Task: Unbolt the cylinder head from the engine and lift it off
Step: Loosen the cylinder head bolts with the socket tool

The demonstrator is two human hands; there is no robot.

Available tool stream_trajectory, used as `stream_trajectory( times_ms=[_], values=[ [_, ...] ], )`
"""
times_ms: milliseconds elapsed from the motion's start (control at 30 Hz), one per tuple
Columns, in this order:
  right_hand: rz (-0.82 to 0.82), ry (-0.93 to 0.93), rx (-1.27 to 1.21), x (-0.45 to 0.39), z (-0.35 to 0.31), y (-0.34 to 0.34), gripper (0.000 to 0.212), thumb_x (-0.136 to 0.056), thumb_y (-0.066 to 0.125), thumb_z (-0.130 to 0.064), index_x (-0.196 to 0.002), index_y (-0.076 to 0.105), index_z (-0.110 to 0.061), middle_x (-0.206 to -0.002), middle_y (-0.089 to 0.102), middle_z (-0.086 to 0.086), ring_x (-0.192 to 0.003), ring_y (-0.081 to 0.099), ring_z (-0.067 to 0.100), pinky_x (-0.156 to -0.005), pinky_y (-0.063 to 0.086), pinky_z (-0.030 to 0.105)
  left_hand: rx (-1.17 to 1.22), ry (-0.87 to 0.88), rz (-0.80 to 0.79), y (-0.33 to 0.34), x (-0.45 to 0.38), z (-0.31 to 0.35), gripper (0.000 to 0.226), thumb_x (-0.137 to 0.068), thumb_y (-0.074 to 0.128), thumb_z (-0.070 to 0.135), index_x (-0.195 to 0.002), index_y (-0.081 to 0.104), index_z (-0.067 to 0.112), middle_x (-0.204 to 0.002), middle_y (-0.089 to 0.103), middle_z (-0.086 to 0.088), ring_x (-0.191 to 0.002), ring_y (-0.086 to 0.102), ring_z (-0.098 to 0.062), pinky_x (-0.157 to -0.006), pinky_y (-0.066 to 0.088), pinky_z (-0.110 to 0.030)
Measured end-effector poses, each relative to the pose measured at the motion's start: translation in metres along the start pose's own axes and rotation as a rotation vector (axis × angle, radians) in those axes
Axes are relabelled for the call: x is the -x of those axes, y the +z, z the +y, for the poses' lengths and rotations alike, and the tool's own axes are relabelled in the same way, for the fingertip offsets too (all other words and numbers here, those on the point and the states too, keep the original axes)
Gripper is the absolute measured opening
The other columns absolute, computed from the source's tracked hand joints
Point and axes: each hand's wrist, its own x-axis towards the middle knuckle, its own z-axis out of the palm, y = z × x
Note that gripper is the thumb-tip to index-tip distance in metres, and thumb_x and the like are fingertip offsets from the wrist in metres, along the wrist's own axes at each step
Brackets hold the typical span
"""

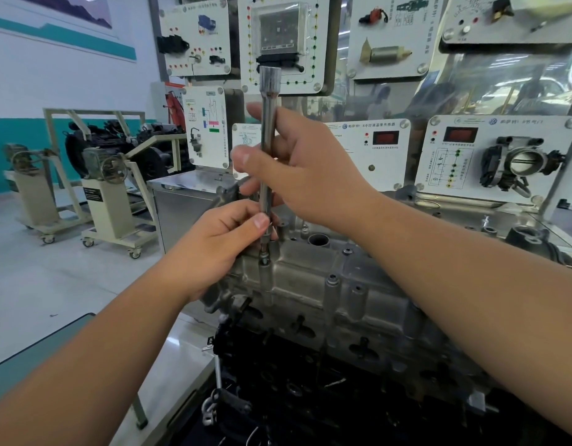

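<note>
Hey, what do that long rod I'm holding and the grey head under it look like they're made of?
Rod: likely polished or chromed steel; bright, smooth, mirror-like streaks, with a socket end on top. Both hands, left and right, grip it upright.
Head: probably cast aluminium; dull pale grey, slightly rough, rounded cast bosses, stained dark in places. Neither can be confirmed by look alone.

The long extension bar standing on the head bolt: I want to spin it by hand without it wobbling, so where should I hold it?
Hold the extension bar at two heights from its sides: the right hand around mid-shaft, the left hand pinching near the bottom by the bolt. It is slim, tall and upright, so probably tips otherwise.
</note>
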Motion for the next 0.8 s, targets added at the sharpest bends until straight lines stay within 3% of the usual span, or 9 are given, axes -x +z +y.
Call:
stream_trajectory(
  times_ms=[133, 200, 300, 433, 533, 600, 700, 800],
  values=[
    [0.049, -0.029, -0.006, -0.0013, -0.001, -0.0019, 0.033, -0.096, 0.065, -0.015, -0.101, 0.05, -0.044, -0.084, 0.075, -0.003, -0.069, 0.075, 0.01, -0.068, 0.063, 0.031, -0.044, 0.034, 0.018, 0.0038, -0.0004, 0.0004, 0.022, -0.082, 0.065, 0.052, -0.081, 0.072, 0.032, -0.08, 0.064, -0.003, -0.075, 0.055, -0.018, -0.072, 0.048, -0.032],
    [-0.009, -0.012, -0.042, -0.0011, -0.002, -0.0014, 0.032, -0.1, 0.06, -0.014, -0.101, 0.05, -0.044, -0.086, 0.076, 0.001, -0.07, 0.075, 0.014, -0.066, 0.063, 0.034, -0.044, 0.022, 0.013, 0.0023, 0.0005, 0.0002, 0.026, -0.083, 0.063, 0.054, -0.085, 0.073, 0.03, -0.085, 0.065, -0.006, -0.079, 0.057, -0.019, -0.076, 0.049, -0.034],
    [-0.078, 0.008, -0.076, 0.0004, -0.0033, -0.0009, 0.029, -0.103, 0.053, -0.018, -0.105, 0.047, -0.046, -0.088, 0.076, 0.003, -0.072, 0.076, 0.018, -0.065, 0.064, 0.044, -0.046, -0.011, -0.025, -0.0011, 0.0018, 0.0011, 0.029, -0.087, 0.06, 0.056, -0.094, 0.077, 0.034, -0.092, 0.072, 0.003, -0.087, 0.066, -0.013, -0.082, 0.055, -0.033],
    [-0.025, -0.024, -0.024, 0.0004, -0.0035, -0.002, 0.032, -0.099, 0.061, -0.021, -0.104, 0.048, -0.05, -0.086, 0.076, 0.002, -0.071, 0.076, 0.014, -0.065, 0.063, 0.033, -0.023, -0.001, -0.009, 0.0, 0.0008, 0.0025, 0.023, -0.084, 0.065, 0.051, -0.086, 0.075, 0.031, -0.087, 0.066, -0.005, -0.082, 0.059, -0.02, -0.079, 0.049, -0.036],
    [0.019, -0.045, -0.022, -0.0008, -0.0021, -0.0032, 0.039, -0.097, 0.065, -0.015, -0.104, 0.05, -0.049, -0.086, 0.076, 0.005, -0.071, 0.076, 0.014, -0.064, 0.063, 0.041, -0.043, 0.021, -0.002, 0.0018, 0.0005, 0.0029, 0.017, -0.083, 0.066, 0.05, -0.083, 0.073, 0.034, -0.081, 0.066, 0.003, -0.076, 0.058, -0.01, -0.073, 0.05, -0.023],
    [-0.028, -0.033, -0.064, -0.0007, -0.0017, -0.004, 0.039, -0.098, 0.061, -0.011, -0.105, 0.052, -0.048, -0.089, 0.077, 0.002, -0.074, 0.076, 0.015, -0.064, 0.064, 0.043, -0.046, 0.016, -0.01, 0.0017, 0.0016, 0.0029, 0.019, -0.084, 0.063, 0.052, -0.088, 0.075, 0.037, -0.085, 0.069, 0.004, -0.081, 0.061, -0.009, -0.076, 0.051, -0.022],
    [-0.063, -0.032, -0.069, 0.0005, -0.0027, -0.005, 0.04, -0.1, 0.056, -0.009, -0.109, 0.049, -0.047, -0.09, 0.077, -0.001, -0.075, 0.076, 0.015, -0.063, 0.064, 0.034, -0.015, -0.009, -0.047, 0.0001, 0.0038, 0.0031, 0.025, -0.087, 0.059, 0.051, -0.1, 0.077, 0.039, -0.093, 0.073, 0.008, -0.089, 0.068, -0.007, -0.078, 0.054, -0.02],
    [-0.011, -0.015, -0.036, -0.0004, -0.0013, -0.0045, 0.038, -0.098, 0.062, -0.015, -0.121, 0.051, -0.043, -0.087, 0.077, 0.0, -0.073, 0.076, 0.014, -0.061, 0.06, 0.028, -0.007, -0.001, -0.032, -0.0001, 0.0025, 0.0029, 0.021, -0.085, 0.063, 0.049, -0.094, 0.077, 0.036, -0.089, 0.072, 0.007, -0.084, 0.066, -0.008, -0.077, 0.056, -0.022]
  ],
)
